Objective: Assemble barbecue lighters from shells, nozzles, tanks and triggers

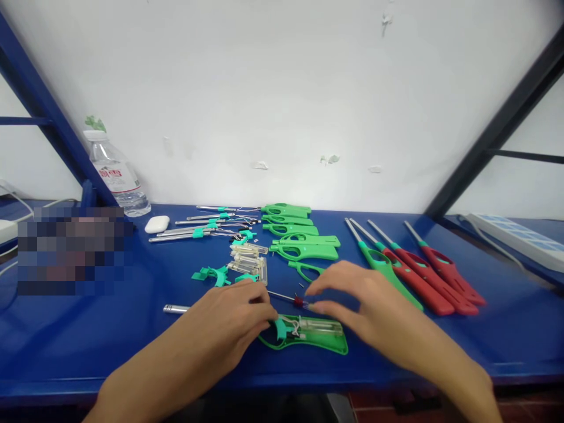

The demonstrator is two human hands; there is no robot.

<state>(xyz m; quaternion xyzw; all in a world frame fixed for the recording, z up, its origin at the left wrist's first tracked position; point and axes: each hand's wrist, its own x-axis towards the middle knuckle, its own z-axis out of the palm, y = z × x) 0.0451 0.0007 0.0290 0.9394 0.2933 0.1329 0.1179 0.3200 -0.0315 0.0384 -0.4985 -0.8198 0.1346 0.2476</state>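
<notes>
My left hand (240, 308) is closed over the front of an opened gas lighter (324, 338), near its trigger. This lighter is a green half shell with a clear fuel tank (319, 325), white wires and a teal trigger (281, 329) showing inside. Its metal tube (175, 309) sticks out to the left behind my wrist. My right hand (352, 296) hovers above the handle end, thumb and forefinger apart. By its fingertips lies a thin screwdriver (297, 301) with a red collar; whether the thumb touches it I cannot tell.
Behind lie several green shells (304, 251), clear fuel tanks (247, 258), teal triggers (214, 274) and metal tubes with wires (185, 233). Assembled red lighters (423, 282) and a green one (388, 273) lie right. A water bottle (118, 176) and white case (157, 224) stand left.
</notes>
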